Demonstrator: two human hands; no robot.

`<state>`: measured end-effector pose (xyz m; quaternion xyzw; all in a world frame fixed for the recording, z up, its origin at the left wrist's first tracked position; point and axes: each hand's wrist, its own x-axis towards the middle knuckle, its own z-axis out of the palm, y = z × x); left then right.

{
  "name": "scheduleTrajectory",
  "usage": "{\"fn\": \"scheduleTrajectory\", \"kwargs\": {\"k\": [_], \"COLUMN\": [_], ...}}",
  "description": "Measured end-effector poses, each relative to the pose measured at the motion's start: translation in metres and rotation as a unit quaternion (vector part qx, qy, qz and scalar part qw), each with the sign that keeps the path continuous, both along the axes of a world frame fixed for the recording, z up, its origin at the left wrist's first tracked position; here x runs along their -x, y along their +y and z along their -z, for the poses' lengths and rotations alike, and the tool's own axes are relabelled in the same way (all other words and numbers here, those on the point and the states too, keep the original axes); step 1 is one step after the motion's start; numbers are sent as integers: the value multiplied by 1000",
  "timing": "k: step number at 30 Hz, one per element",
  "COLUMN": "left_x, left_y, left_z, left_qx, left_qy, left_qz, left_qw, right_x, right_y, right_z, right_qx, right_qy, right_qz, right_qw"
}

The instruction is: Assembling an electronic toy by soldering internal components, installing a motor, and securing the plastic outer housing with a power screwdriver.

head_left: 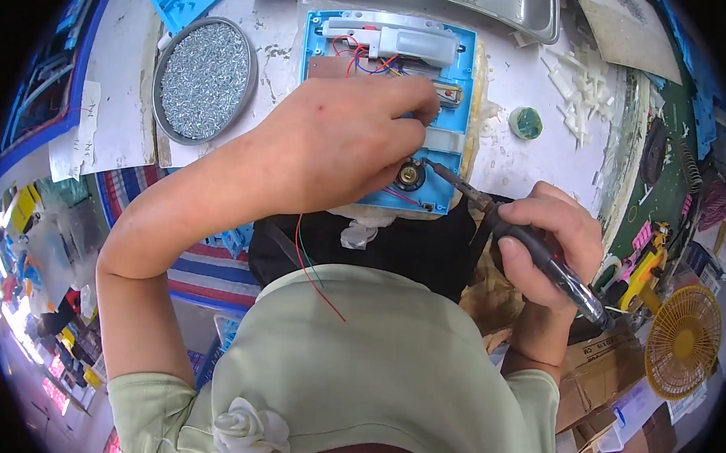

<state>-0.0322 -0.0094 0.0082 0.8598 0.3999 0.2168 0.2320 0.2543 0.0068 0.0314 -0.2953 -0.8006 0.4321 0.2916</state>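
A light-blue plastic casing (470,69) lies at the table's near edge, with grey plastic parts and thin wires inside. My left hand (326,136) reaches across it, its fingers curled and pinched together above the lower half; whatever they grip is hidden. A red wire (316,285) and a green one hang down from beneath this hand. In my right hand (561,227) is a soldering iron (479,197) with a dark handle, pointing up and left. Its tip is at the edge of a small round speaker (410,175) in the casing; whether they touch I cannot tell.
A round grey dish (251,84) full of small screws stands on the left. Right of the casing are a small green round container (526,123) and a pile of white plastic pieces (578,94). A metal tray (542,20) lies at the back, a yellow fan (683,342) at the right.
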Motion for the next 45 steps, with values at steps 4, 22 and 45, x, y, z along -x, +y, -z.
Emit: {"fn": "scheduleTrajectory", "kwargs": {"k": [4, 22, 45], "left_x": [2, 3, -8], "left_y": [0, 2, -6], "left_z": [0, -1, -8], "left_qx": [3, -69, 27], "left_qy": [-9, -28, 13], "left_qz": [-2, -93, -30], "left_qw": [1000, 993, 999], "right_x": [0, -7, -2], "right_y": [1, -1, -2], "right_z": [-1, 1, -2], "right_qx": [-1, -18, -9], "right_qy": [11, 26, 25], "right_qz": [1, 20, 7], "right_qw": [1000, 999, 1000]}}
